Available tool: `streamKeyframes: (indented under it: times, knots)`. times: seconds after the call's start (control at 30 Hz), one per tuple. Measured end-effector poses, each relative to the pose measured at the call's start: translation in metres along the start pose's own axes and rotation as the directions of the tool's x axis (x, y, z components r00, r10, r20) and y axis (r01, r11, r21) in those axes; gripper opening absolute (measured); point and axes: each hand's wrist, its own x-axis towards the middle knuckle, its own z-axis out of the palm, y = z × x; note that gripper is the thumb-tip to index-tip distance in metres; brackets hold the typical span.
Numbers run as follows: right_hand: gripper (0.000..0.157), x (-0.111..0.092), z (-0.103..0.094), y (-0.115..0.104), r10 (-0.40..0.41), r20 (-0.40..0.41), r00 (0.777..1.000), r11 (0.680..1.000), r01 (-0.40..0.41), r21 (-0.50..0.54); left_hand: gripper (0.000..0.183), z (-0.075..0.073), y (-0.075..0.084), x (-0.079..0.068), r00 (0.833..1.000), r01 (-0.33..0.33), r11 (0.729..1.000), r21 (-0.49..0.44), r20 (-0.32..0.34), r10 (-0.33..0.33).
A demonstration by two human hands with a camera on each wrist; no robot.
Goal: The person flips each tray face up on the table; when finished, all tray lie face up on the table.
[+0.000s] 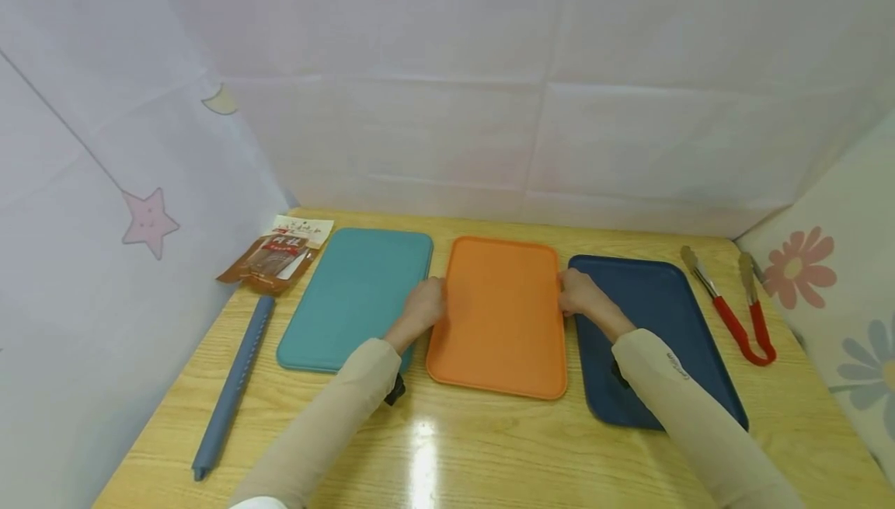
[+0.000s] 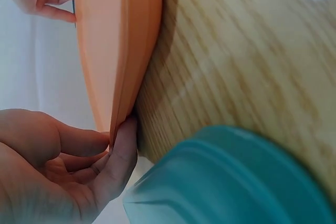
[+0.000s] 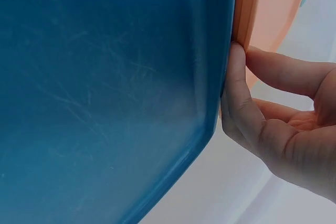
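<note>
An orange tray (image 1: pixel 499 318) lies in the middle of the table between a teal tray (image 1: pixel 356 299) and a dark blue tray (image 1: pixel 653 338). My left hand (image 1: pixel 424 301) pinches its left edge; in the left wrist view the thumb is on the rim's inner side and the fingers (image 2: pixel 123 148) are outside and under it. At the opposite edge, my right hand (image 1: pixel 582 294) pinches the rim between thumb and fingers. The right wrist view shows those fingers (image 3: pixel 241 90) right beside the blue tray's rim.
Brown packaged food (image 1: pixel 276 256) sits at the back left, with a grey-blue stick (image 1: pixel 234 388) in front of it. Red-handled tongs (image 1: pixel 734 322) lie spread at the right. A pale cloth (image 1: pixel 454 128) hangs behind the wooden table (image 1: pixel 489 454) and along its sides.
</note>
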Motion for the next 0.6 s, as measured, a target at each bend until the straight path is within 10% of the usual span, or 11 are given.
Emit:
streamKeyframes:
  times: [0.6]
  knots:
    - [0.037,-0.014,0.004,-0.014,-0.05,-0.027,0.998,0.984,0.044,-0.173,0.02,-0.023,-0.005,-0.003,0.998,-0.004,0.996,-0.089,0.059,0.01]
